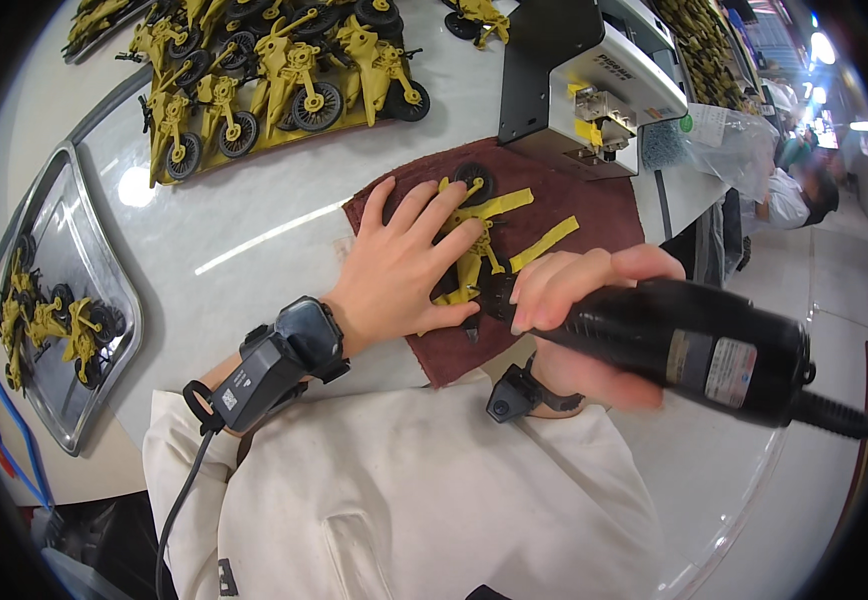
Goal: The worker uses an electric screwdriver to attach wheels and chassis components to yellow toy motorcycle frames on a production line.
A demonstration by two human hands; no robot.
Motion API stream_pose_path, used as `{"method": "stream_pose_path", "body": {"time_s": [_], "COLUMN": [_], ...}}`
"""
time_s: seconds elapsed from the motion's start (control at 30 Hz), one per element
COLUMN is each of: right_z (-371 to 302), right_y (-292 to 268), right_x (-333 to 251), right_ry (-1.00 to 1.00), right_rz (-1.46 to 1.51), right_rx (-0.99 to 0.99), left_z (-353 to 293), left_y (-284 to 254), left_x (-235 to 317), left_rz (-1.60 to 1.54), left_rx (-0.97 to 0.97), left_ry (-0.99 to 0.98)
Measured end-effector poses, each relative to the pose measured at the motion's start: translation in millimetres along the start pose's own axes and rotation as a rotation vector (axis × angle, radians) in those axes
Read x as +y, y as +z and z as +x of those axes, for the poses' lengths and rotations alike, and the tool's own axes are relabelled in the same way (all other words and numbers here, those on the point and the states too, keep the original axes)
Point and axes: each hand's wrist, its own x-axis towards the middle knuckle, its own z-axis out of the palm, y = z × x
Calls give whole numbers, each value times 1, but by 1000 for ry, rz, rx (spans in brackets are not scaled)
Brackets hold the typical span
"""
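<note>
Fingers spread, my left hand [392, 268] lies over a yellow toy motorcycle [468, 268] with black wheels, and its fingertips rest on the toy. The motorcycle is on its side on a maroon cloth [444, 362], partly covered by the hand. My right hand [579, 290] is wrapped around a black corded electric screwdriver [689, 345]. The tool's tip points left at the toy's lower right side; whether it touches is hard to make out. Two yellow strips lie on the cloth by the toy, the nearer one a loose yellow strip [546, 243] beside my right fingers.
Several more yellow motorcycles [289, 80] crowd a yellow board at the far left. A metal tray [104, 400] at the left holds several others. Beyond the cloth stands a white and black box-shaped machine [594, 95]. A clear plastic bag [729, 150] lies at the right edge.
</note>
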Motion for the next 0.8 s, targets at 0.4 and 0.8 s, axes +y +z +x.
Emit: {"method": "stream_pose_path", "body": {"time_s": [0.4, 0.8], "right_z": [-3, 27], "right_y": [29, -39], "right_x": [-7, -44], "right_ry": [21, -53], "right_rz": [-86, -175], "right_rx": [188, 651], "left_z": [-11, -215], "left_y": [-7, -210], "left_x": [2, -80], "left_rz": [-50, 775], "left_rx": [40, 322], "left_ry": [37, -812]}}
